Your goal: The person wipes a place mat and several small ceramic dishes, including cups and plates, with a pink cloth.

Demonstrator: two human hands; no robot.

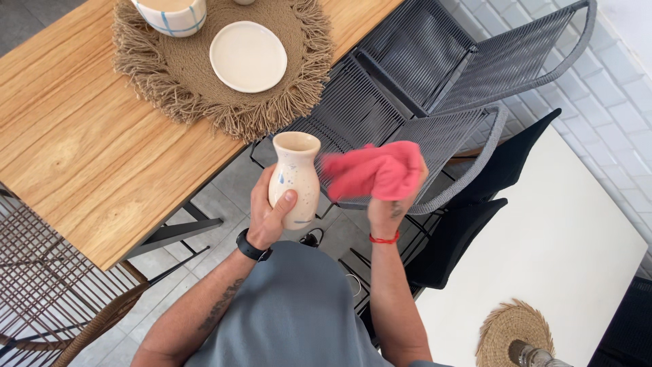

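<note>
- We had our left hand (270,214) wrapped around the lower belly of a small cream vase (295,175), thumb across the front and fingers curled behind — closed firmly on it and holding it upright in the air, clear of the counter (81,143).
- Our right hand (394,197) was bunched shut on a pink cloth (373,170), held just beside the vase at the level of its neck; we could not tell whether cloth and vase were touching.
- We judged the vase to be glazed ceramic — stiff, smooth, probably slippery under a cloth, and likely to break if it dropped to the tiled floor (217,197) below the hands.
- It looked light enough for one hand; the widest part of the body seemed the safest hold, since the narrow neck and flared rim gave less to grip.
- The cloth looked soft and limp, folding over our fingers, so any handful would hold it.
- Beyond the left hand, on the counter, lay a fringed woven mat (224,61) with a pale plate (248,56) and a striped bowl (170,15); beyond the right hand stood a grey woven chair (421,88).
</note>
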